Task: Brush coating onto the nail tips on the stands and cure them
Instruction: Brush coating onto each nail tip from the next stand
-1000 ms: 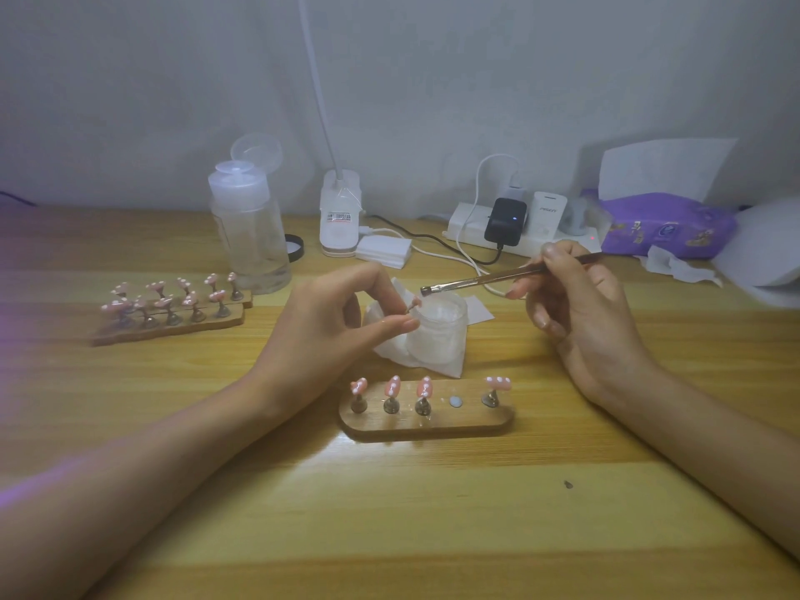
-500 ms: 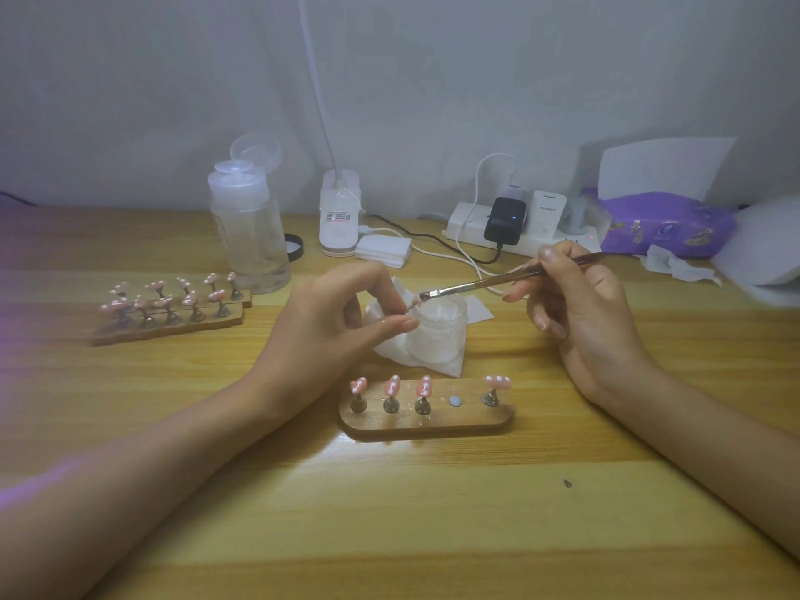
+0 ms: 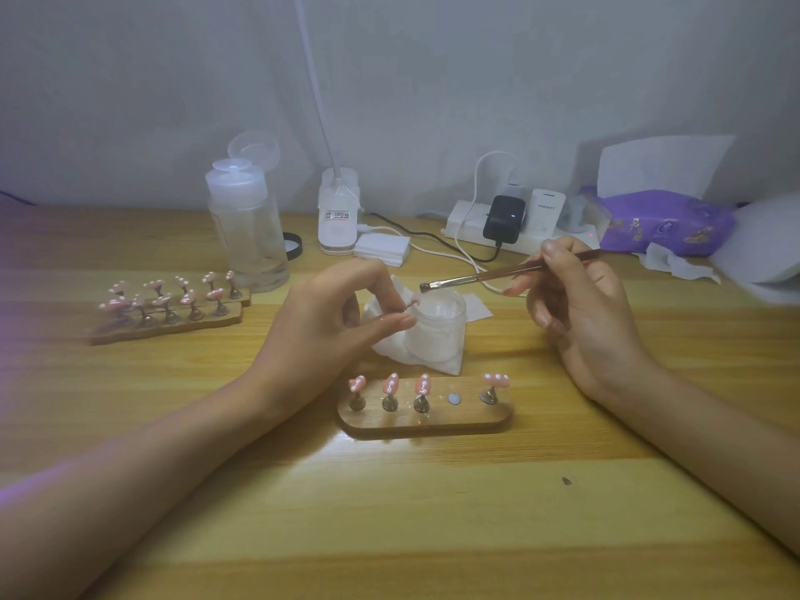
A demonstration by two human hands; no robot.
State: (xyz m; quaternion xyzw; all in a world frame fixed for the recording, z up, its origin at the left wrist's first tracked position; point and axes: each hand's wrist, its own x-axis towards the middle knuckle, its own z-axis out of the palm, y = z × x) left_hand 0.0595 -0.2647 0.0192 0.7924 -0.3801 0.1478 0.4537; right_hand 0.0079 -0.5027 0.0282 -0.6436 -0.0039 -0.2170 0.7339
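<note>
My left hand (image 3: 342, 322) pinches a small nail tip stand (image 3: 410, 303) between thumb and fingers, held up beside an open frosted jar (image 3: 435, 329). My right hand (image 3: 575, 309) grips a thin brown brush (image 3: 489, 277), its bristle end hovering just above the jar's left rim, close to the pinched nail tip. In front of the jar lies a wooden base (image 3: 426, 420) carrying several pink dotted nail tips on metal stands, with one bare magnet spot. A second wooden base (image 3: 169, 318) with several pink nail tips sits at the left.
A clear pump bottle (image 3: 246, 227) stands behind the left base. A white lamp base (image 3: 339, 216), a power strip with chargers (image 3: 506, 225) and cables line the back. A purple tissue pack (image 3: 666, 223) lies at the right. White wipes (image 3: 383, 249) and a cloth sit under the jar.
The brush tip dipped towards the jar rim and has lifted slightly again. My left hand has stayed in place with the pinched stand.
</note>
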